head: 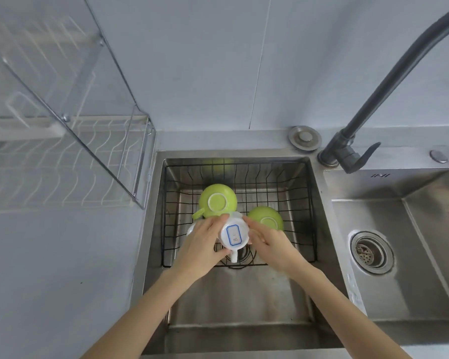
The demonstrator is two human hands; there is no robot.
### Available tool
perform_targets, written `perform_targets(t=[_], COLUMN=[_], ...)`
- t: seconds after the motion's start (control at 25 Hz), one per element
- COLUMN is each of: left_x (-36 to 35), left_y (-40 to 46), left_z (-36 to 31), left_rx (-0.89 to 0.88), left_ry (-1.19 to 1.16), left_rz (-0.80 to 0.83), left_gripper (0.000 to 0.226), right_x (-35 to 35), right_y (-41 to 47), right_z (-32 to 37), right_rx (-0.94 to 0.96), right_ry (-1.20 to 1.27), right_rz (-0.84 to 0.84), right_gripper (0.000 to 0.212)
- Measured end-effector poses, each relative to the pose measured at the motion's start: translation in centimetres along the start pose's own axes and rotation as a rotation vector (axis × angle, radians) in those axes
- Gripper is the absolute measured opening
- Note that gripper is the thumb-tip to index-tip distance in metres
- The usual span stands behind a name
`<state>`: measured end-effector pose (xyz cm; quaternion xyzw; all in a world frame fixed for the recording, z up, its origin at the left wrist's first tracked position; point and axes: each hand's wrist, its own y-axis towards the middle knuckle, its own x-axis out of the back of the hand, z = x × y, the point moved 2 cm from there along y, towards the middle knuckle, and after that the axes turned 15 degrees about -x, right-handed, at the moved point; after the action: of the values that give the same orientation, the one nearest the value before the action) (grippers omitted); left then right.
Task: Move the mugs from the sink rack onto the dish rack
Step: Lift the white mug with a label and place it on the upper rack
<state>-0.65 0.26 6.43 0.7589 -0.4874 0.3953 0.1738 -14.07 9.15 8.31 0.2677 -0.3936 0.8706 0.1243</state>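
A white mug (pixel 234 235) with a blue-framed label on its base is upside down over the black wire sink rack (pixel 296 193). My left hand (pixel 204 246) and my right hand (pixel 271 242) grip it from either side, its handle pointing toward me. Two green mugs rest upside down in the rack: one (pixel 217 200) behind the white mug, one (pixel 266 217) partly hidden behind my right hand. Another white object (pixel 191 229) peeks out left of my left hand. The white wire dish rack (pixel 70 161) stands on the counter to the left.
The sink rack sits in the left steel basin (pixel 233 301). A second basin with a drain (pixel 372 252) lies to the right. A black faucet (pixel 368 110) arches over from the back right. A round metal cap (pixel 305 138) sits on the back ledge.
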Motion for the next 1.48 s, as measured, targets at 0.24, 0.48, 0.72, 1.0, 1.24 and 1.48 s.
perform_targets(t=[0.24, 0.48, 0.72, 1.0, 1.24, 1.48], left_x=[3.3, 5.0, 6.1, 10.7, 17.4, 23.6], left_y=[-3.2, -6.7, -9.3, -11.9, -15.4, -17.7], left_z=[-4.5, -8.2, -9.9, -9.0, -5.9, -1.5], left_rx=[-0.178, -0.258, -0.244, -0.304, -0.377, -0.471], left_ry=[-0.142, -0.189, -0.173, -0.21, -0.244, -0.239], left_rz=[-0.2, -0.339, -0.327, -0.348, -0.362, -0.364], left_gripper=[0.065, 0.062, 0.083, 0.076, 0.058, 0.058], right_x=[1.7, 2.6, 3.8, 3.5, 0.6, -2.0], right_y=[-6.3, -11.2, -13.4, -15.8, -17.5, -18.6], right_z=[1.6, 2.0, 2.5, 7.1, 13.6, 21.1], right_rx=[0.23, 0.416, 0.561, 0.613, 0.639, 0.718], right_ry=[-0.04, -0.097, -0.14, -0.145, -0.075, -0.204], right_rz=[-0.113, -0.27, -0.253, -0.244, -0.247, -0.351], right_gripper=[0.061, 0.067, 0.066, 0.065, 0.06, 0.06])
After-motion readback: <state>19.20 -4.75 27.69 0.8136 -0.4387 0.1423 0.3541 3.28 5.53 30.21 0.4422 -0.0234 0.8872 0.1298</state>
